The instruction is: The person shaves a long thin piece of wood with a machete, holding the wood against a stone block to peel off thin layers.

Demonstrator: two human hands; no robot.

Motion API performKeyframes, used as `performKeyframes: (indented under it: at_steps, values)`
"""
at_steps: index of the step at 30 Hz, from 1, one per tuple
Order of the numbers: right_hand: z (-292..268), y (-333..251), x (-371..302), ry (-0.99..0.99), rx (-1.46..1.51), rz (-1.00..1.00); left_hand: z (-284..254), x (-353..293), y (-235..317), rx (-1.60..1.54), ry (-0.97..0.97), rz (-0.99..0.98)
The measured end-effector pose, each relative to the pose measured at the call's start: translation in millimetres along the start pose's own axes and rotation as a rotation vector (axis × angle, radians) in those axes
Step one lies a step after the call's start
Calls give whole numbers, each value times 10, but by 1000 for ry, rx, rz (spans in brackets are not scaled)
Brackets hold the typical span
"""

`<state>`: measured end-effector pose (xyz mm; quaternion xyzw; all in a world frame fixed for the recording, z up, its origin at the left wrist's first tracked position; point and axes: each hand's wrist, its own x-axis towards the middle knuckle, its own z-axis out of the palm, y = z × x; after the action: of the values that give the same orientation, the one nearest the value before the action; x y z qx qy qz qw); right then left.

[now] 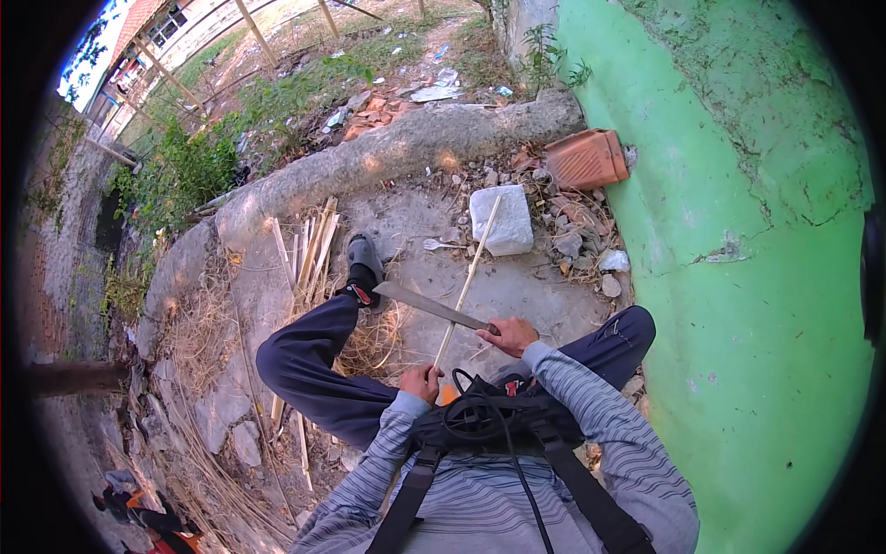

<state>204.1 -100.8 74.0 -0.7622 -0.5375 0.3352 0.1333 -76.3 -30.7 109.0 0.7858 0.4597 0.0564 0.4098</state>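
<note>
A long, thin, pale strip of bamboo or wood [472,270] slants up and away from my lap. My left hand [421,382] is closed round its near end. The strip's far end rests against a whitish block [513,222] on the ground. My right hand [510,336] grips the handle of a machete [420,302], whose blade points left and crosses the strip about midway. Whether the blade's edge touches the strip I cannot tell. Curly pale shavings [374,340] lie by my left foot.
Split strips [317,247] lie beside my left shoe [363,252]. A green wall [738,351] rises close on my right, with orange roof tiles [587,160] leaning at its foot. A low concrete kerb [388,150] curves across ahead. Rubble [569,244] and a white plastic fork [441,245] lie near the block.
</note>
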Motion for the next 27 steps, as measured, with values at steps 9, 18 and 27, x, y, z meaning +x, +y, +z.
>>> performKeyframes:
  at_steps: [9, 18, 27]
  values:
    - [175, 11, -22, 11, 23, -69, -30, 36, -82, 28, -40, -47]
    - [-206, 627, 515, 151, 125, 293, -101, -74, 36, -47, -118, -145]
    - [53, 112, -136, -135, 39, -34, -37, 33, -37, -28, -83, -111]
